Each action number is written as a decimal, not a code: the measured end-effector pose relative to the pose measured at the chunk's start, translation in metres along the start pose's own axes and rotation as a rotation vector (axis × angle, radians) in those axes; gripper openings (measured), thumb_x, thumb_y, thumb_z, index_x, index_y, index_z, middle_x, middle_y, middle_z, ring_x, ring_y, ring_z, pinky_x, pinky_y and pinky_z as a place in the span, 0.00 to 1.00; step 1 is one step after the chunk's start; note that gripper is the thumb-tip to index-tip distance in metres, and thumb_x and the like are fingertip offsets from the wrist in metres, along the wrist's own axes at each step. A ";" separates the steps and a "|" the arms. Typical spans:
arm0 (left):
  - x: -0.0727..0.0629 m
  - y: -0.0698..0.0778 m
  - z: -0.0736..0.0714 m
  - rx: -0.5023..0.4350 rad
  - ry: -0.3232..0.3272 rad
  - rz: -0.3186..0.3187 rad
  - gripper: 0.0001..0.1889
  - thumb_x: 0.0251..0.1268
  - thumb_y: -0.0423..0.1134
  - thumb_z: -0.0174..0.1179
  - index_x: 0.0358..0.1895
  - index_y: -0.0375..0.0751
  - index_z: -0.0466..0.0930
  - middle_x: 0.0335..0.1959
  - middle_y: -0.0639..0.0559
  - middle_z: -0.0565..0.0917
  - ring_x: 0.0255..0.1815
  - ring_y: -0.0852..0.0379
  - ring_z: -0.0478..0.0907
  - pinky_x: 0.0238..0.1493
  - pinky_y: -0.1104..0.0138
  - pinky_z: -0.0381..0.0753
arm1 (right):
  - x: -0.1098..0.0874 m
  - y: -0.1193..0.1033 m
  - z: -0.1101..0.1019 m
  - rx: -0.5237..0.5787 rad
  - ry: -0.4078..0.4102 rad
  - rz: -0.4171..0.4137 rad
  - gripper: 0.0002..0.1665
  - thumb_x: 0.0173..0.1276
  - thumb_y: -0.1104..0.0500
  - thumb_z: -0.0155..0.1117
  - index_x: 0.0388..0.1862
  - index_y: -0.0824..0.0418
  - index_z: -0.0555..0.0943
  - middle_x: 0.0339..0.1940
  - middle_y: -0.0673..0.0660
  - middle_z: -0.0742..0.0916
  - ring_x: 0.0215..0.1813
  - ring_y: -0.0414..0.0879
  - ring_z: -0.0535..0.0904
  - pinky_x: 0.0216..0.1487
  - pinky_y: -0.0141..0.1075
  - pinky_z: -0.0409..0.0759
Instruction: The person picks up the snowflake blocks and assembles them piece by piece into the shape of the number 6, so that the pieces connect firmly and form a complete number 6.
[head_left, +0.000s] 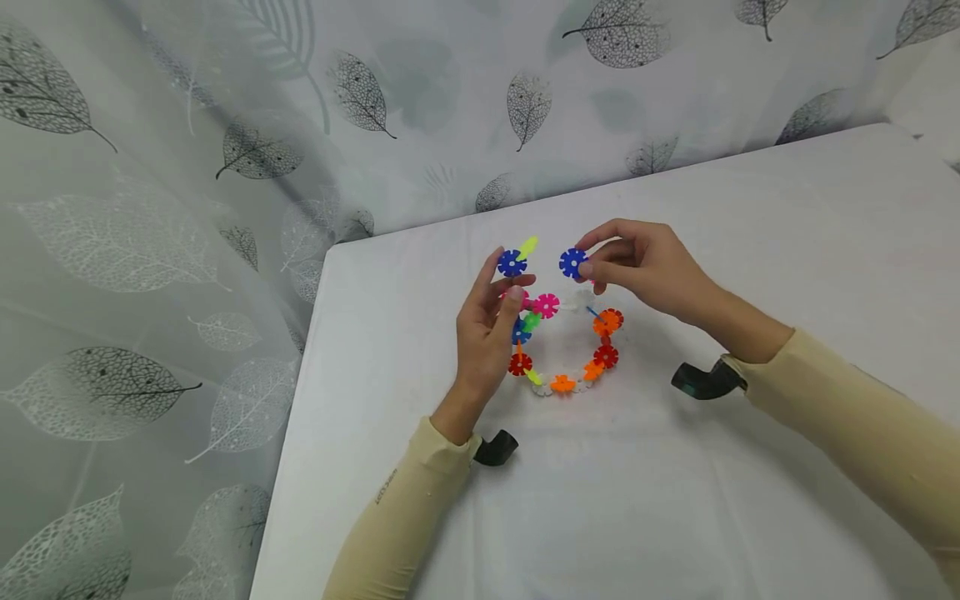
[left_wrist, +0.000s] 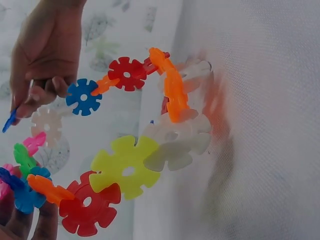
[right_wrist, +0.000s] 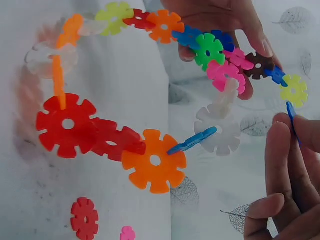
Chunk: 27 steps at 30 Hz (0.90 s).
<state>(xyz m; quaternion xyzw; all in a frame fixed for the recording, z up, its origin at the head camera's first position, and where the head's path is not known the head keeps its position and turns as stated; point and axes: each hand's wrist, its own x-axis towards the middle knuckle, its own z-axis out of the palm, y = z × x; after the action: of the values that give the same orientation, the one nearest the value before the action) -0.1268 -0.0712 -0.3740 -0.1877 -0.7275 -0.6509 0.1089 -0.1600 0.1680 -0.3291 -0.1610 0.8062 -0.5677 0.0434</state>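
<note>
My left hand holds a closed ring of notched plastic flower discs, with orange, red and clear ones hanging below it. A short branch rises from the ring past the fingertips: a brown disc, a blue disc, then a yellow disc at its end. Between thumb and fingers my right hand pinches a single blue flower disc. In the head view a gap separates that disc from the yellow one.
A white-covered table lies beneath. Leaf-printed curtains hang behind and to the left. A separate red disc and a small pink piece appear low in the right wrist view. Black wrist mounts stick out from the sleeves.
</note>
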 end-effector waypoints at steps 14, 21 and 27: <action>0.000 0.004 0.003 0.007 -0.030 0.019 0.30 0.79 0.38 0.53 0.80 0.58 0.60 0.58 0.48 0.83 0.62 0.55 0.78 0.59 0.58 0.81 | 0.016 -0.008 0.009 0.074 0.173 -0.140 0.18 0.71 0.59 0.69 0.57 0.61 0.81 0.41 0.56 0.91 0.38 0.44 0.89 0.47 0.31 0.83; 0.001 0.005 0.004 0.013 -0.034 0.010 0.31 0.79 0.33 0.53 0.80 0.52 0.59 0.59 0.44 0.82 0.62 0.54 0.78 0.58 0.59 0.81 | 0.019 -0.010 0.013 0.098 0.190 -0.175 0.17 0.71 0.62 0.69 0.57 0.63 0.81 0.41 0.57 0.91 0.38 0.43 0.88 0.48 0.31 0.83; 0.002 0.011 0.005 0.025 -0.031 -0.012 0.31 0.77 0.28 0.52 0.80 0.42 0.57 0.60 0.38 0.81 0.62 0.49 0.78 0.59 0.58 0.80 | 0.019 -0.009 0.013 0.080 0.194 -0.178 0.17 0.71 0.61 0.69 0.57 0.62 0.83 0.42 0.57 0.91 0.38 0.43 0.88 0.47 0.30 0.83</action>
<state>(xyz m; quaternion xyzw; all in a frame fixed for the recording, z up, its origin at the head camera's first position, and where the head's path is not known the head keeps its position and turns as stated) -0.1238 -0.0656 -0.3639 -0.1921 -0.7382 -0.6395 0.0963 -0.1731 0.1477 -0.3231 -0.1746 0.7657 -0.6140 -0.0788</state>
